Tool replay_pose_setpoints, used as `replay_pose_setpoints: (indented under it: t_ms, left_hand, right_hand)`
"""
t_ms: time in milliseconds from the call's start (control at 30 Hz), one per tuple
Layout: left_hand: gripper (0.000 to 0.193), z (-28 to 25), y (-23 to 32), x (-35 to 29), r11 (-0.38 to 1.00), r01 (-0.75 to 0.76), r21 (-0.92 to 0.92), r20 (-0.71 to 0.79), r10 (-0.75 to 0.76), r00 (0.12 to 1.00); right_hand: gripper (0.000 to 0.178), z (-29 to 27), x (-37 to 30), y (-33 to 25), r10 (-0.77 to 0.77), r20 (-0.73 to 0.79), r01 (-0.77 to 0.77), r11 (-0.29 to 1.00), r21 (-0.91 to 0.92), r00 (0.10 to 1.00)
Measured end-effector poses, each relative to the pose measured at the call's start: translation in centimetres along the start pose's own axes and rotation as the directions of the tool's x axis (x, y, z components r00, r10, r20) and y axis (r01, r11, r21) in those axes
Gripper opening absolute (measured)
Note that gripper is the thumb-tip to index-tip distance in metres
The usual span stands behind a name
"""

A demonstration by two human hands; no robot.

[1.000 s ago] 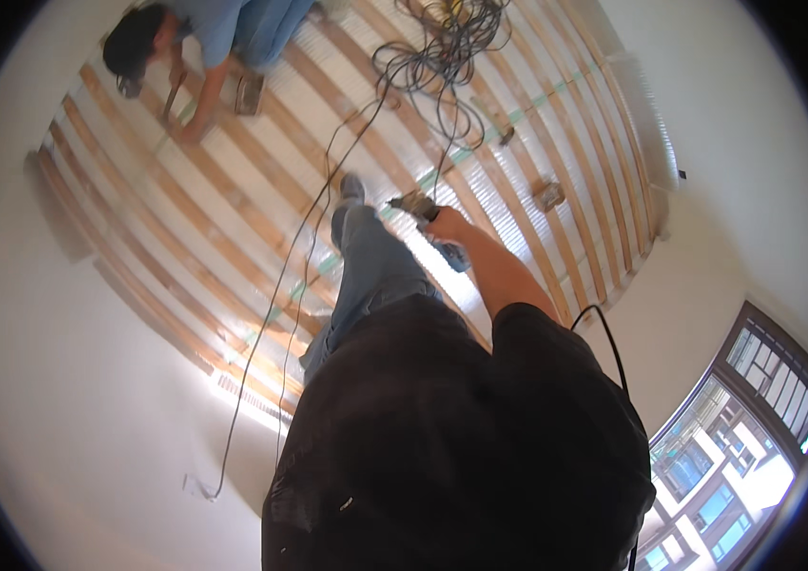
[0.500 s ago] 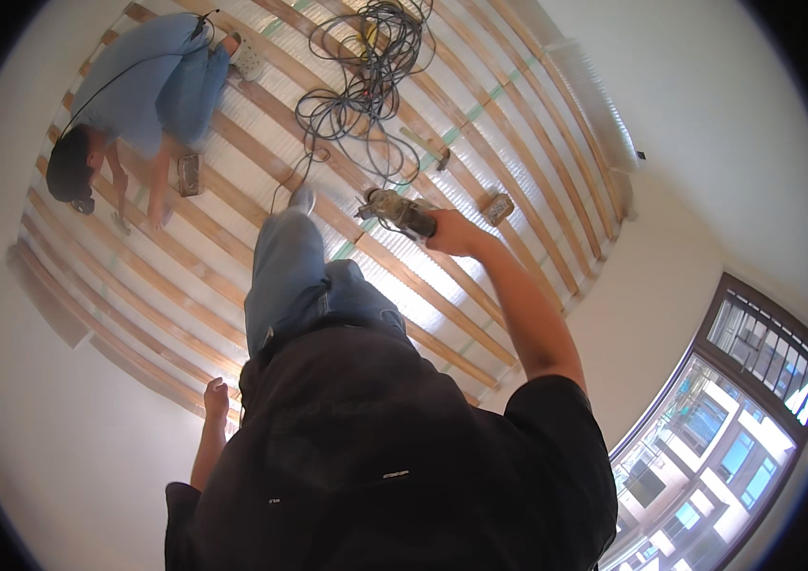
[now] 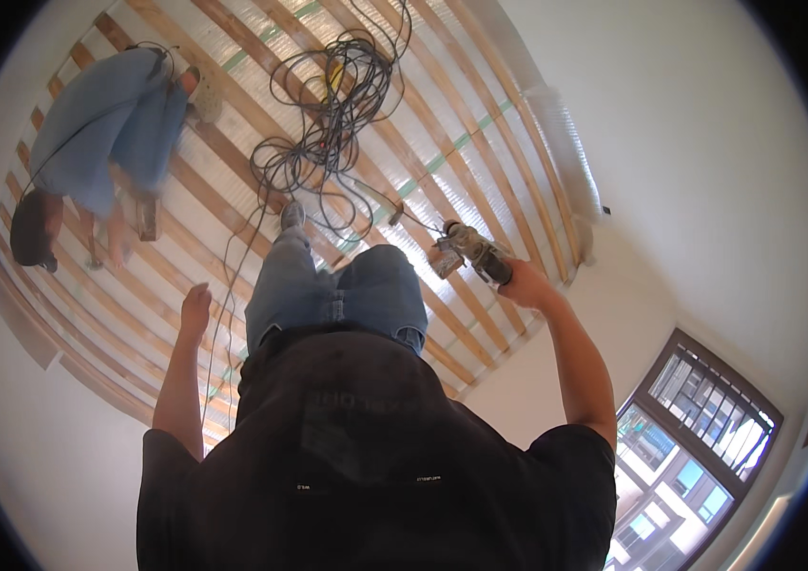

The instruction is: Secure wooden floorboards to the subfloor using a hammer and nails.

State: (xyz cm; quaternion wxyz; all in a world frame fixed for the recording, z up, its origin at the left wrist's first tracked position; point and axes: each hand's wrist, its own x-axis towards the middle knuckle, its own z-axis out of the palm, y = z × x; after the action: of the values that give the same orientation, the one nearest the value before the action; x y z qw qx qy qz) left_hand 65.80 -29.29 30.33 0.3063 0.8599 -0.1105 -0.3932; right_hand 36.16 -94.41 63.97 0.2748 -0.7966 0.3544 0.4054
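At the far left, a second person (image 3: pixel 104 133) in blue is seen crouched over the wooden floor battens (image 3: pixel 233 171), close to the white wall (image 3: pixel 33 447) that borders the frame on that side. Nearer the middle, the wearer's left hand (image 3: pixel 195 309) is held out empty over the battens, its fingers (image 3: pixel 200 291) loosely together and touching nothing. Open strips of silvery underlay (image 3: pixel 423 205) are left between the battens, but the room ahead is taken up by a tangle of dark cable (image 3: pixel 328 114) lying across them beyond the wearer's knee. Further right, a power tool (image 3: pixel 468 253) is gripped by the right hand (image 3: pixel 525 284), the fingers clamped round its rear handle while its front end is pointed down toward a batten. The battens are cut off by the white wall (image 3: pixel 689 143) on the right, and a dark-framed window (image 3: pixel 699 438) is seen low at the right edge.
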Motion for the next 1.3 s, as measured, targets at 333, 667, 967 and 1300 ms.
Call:
replay_pose_setpoints:
  t_ms: [333, 667, 967, 1300]
  left_hand:
    - [0.033, 10.5, 30.1, 11.5, 0.990, 0.086, -0.112, -0.158, -0.103, 0.982]
    - [0.046, 43.5, 54.8, 5.3, 0.972, 0.210, -0.104, 0.097, -0.200, 0.975]
    - [0.033, 60.5, 66.5, 0.8, 0.808, 0.440, -0.393, 0.226, -0.379, 0.897]
    - [0.029, 81.5, 79.7, -0.6, 0.582, 0.265, -0.769, -0.026, -0.441, 0.897]
  right_hand:
    - [0.036, -13.7, 17.4, 10.7, -0.105, -0.180, 0.130, 0.982, 0.135, 0.978]
    - [0.047, -20.5, 39.3, 17.0, -0.508, 0.165, 0.534, 0.789, -0.304, 0.845]
    - [0.054, -25.0, 43.6, 16.7, -0.613, 0.429, 0.747, 0.512, -0.424, 0.663]
    - [0.049, -19.5, 43.0, 13.5, -0.488, 0.709, 0.842, 0.113, -0.527, 0.509]
